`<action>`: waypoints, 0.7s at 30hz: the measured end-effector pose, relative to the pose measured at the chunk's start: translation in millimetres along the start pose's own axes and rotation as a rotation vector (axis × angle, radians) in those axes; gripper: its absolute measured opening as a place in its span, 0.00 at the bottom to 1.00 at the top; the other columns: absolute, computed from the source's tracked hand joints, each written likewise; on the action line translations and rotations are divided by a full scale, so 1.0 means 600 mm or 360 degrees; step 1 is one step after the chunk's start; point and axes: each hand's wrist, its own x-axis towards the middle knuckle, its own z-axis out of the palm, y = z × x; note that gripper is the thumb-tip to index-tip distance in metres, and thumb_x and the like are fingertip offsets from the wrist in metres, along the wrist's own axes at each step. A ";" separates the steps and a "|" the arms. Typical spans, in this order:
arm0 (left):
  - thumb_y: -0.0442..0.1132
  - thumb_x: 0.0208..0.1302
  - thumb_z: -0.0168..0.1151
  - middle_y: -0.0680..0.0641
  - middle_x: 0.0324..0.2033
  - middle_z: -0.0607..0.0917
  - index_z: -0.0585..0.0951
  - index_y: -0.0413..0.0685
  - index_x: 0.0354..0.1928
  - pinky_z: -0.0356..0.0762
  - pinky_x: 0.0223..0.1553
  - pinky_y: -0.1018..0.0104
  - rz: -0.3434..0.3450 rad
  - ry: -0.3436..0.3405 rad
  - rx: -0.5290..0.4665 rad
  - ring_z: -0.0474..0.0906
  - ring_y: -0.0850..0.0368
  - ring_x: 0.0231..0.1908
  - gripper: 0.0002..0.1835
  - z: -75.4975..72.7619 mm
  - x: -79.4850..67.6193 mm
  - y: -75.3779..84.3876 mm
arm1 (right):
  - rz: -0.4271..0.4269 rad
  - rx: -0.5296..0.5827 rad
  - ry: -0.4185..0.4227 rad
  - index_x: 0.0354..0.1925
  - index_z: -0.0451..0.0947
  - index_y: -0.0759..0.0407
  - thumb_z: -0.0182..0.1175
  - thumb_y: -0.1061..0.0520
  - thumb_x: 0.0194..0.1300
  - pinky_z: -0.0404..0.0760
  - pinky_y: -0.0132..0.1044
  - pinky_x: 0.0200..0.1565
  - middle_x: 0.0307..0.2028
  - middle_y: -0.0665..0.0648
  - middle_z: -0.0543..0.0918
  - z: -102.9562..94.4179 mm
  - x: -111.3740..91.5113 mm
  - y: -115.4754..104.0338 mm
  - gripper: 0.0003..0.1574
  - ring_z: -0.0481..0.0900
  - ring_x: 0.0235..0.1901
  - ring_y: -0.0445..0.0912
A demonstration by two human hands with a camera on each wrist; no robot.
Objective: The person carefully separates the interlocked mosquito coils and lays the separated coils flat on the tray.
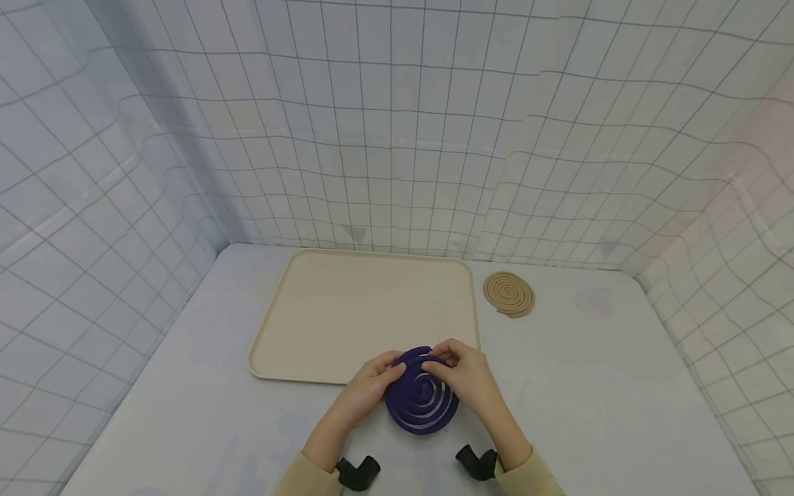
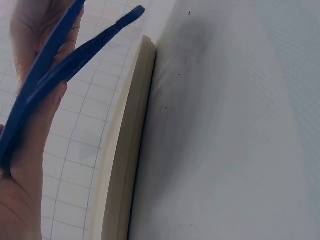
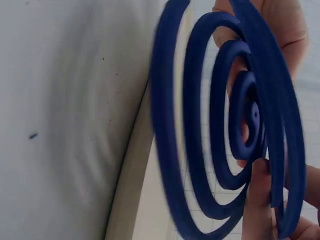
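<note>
A dark blue-purple mosquito coil (image 1: 424,406) is held up above the table, just in front of the tray's near edge. My left hand (image 1: 366,387) grips its left rim, thumb on the upper face. At its upper right, my right hand (image 1: 468,377) pinches an outer turn between thumb and fingers. Gaps show between the turns in the right wrist view, where some turns of the coil (image 3: 167,105) stand apart from others. Two strands of the coil (image 2: 37,87) spread away from each other in the left wrist view.
A cream rectangular tray (image 1: 372,256) lies behind the hands on the white table (image 1: 595,386). To its right lies a tan mosquito coil (image 1: 509,294). Small dark crumbs (image 3: 33,135) dot the table. Grid-patterned cloth (image 1: 397,124) walls in the back and both sides.
</note>
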 end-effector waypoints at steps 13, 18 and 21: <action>0.36 0.75 0.48 0.45 0.54 0.82 0.58 0.35 0.73 0.82 0.45 0.70 0.0090 -0.0069 -0.0185 0.84 0.63 0.46 0.28 -0.012 -0.002 -0.007 | 0.0170 0.0309 -0.0109 0.40 0.80 0.63 0.72 0.58 0.57 0.81 0.30 0.33 0.32 0.55 0.85 -0.007 0.006 0.007 0.15 0.82 0.29 0.41; 0.36 0.75 0.47 0.36 0.59 0.79 0.60 0.31 0.71 0.82 0.46 0.71 0.0087 -0.0090 -0.0150 0.83 0.63 0.47 0.27 -0.017 0.002 -0.007 | 0.0045 0.0169 -0.0254 0.43 0.81 0.61 0.71 0.55 0.58 0.81 0.32 0.38 0.39 0.57 0.86 -0.016 0.014 0.010 0.16 0.83 0.36 0.43; 0.36 0.76 0.47 0.36 0.59 0.78 0.59 0.31 0.71 0.82 0.47 0.71 0.0077 -0.0110 -0.0154 0.83 0.63 0.48 0.27 -0.020 0.004 -0.005 | -0.0018 0.0141 -0.0333 0.42 0.81 0.63 0.70 0.55 0.60 0.81 0.31 0.37 0.38 0.58 0.87 -0.019 0.020 0.015 0.16 0.83 0.35 0.42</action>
